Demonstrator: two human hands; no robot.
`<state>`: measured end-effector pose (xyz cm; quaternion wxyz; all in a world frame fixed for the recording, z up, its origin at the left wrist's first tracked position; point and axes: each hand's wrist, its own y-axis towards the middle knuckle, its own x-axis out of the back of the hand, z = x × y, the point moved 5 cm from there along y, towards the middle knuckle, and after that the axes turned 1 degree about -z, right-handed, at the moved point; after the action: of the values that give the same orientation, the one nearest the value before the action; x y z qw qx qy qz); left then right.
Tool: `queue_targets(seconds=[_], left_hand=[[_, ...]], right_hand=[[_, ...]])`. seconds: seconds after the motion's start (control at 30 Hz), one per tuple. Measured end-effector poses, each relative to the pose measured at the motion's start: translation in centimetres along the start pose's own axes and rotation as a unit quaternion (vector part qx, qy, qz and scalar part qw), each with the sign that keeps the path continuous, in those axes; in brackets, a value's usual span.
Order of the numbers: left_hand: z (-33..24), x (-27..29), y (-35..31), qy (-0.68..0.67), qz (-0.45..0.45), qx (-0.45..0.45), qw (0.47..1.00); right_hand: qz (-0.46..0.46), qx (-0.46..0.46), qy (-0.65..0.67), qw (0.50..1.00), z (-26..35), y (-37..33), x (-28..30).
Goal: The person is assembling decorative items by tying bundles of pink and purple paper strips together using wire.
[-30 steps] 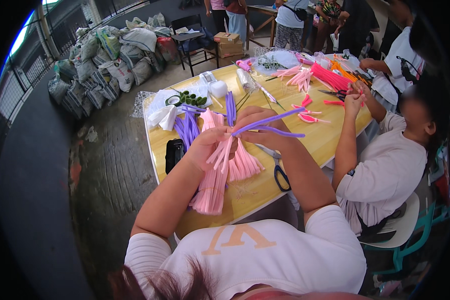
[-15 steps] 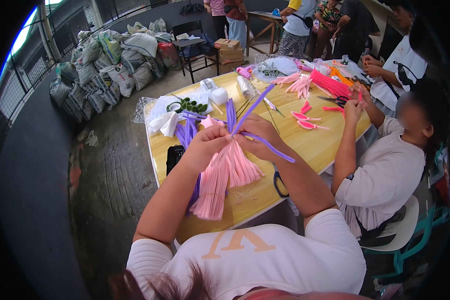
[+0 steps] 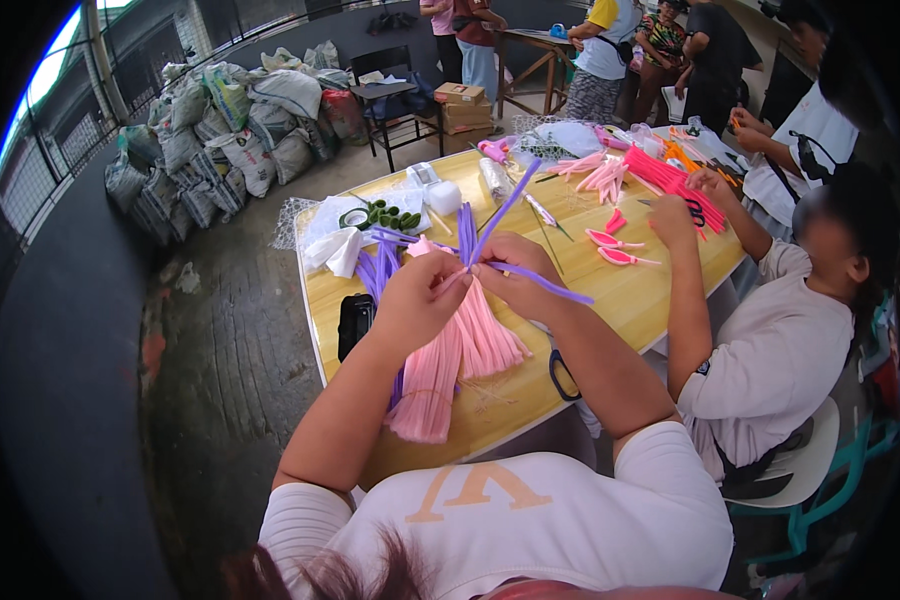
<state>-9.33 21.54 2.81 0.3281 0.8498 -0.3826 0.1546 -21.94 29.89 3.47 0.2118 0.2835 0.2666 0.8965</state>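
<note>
Above the table, my left hand (image 3: pixel 425 292) is closed in a pinch beside my right hand (image 3: pixel 518 272). Between their fingertips they grip purple pipe cleaners (image 3: pixel 507 212) crossed at one spot; one end rises up and right, another runs out past my right hand. The exact crossing is partly hidden by my fingers. Under my hands lie bundles of pale pink pipe cleaners (image 3: pixel 432 385), fanned toward me. Loose purple pipe cleaners (image 3: pixel 378 268) lie behind my left hand, and a purple bunch (image 3: pixel 467 232) shows just beyond the fingertips.
Dark-handled scissors (image 3: pixel 562 376) lie by my right forearm, a black case (image 3: pixel 355 322) left of my left forearm. Green tape (image 3: pixel 353 218), green fuzzy pieces (image 3: pixel 395 215) and pink leaf-shaped loops (image 3: pixel 625 257) are farther off. At right, a seated co-worker's hand (image 3: pixel 675 220) is at scissors (image 3: pixel 708 212).
My hands keep their pinch on the purple pipe cleaners, with small finger shifts. The co-worker at right has lowered their hands, and the scissors that lay on the table are now at them.
</note>
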Motion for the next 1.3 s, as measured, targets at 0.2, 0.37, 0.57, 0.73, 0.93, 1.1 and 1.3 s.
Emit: queue_targets(seconds=[0.2,0.37,0.57,0.73,0.93,1.1,1.3], left_hand=[[4.4,-0.4,0.1,-0.495,0.143,0.230,0.826],[4.4,-1.1,-0.1,-0.535,0.205,0.192,0.797],[4.3,-2.4,-0.6,-0.590,0.275,0.124,0.749],[3.4,-3.2,-0.8,-0.642,0.321,0.090,0.690],[4.0,-3.5,-0.7,-0.623,0.289,0.103,0.719],[4.3,-3.2,-0.5,-0.589,0.261,0.118,0.756],[4.5,-2.7,-0.3,-0.568,0.241,0.115,0.779]], right_hand=[[0.054,0.087,0.022,0.994,0.9,0.0,-0.7],[0.107,0.068,0.062,0.990,1.2,-0.2,-0.7],[0.115,0.075,0.091,0.986,1.8,-0.6,-0.6],[0.128,0.047,0.153,0.979,1.2,-0.7,-1.1],[0.117,0.104,0.065,0.985,2.5,-0.6,-0.4],[0.119,0.052,0.138,0.982,1.4,-0.8,-0.4],[0.107,0.043,0.118,0.986,1.6,-0.7,-0.4]])
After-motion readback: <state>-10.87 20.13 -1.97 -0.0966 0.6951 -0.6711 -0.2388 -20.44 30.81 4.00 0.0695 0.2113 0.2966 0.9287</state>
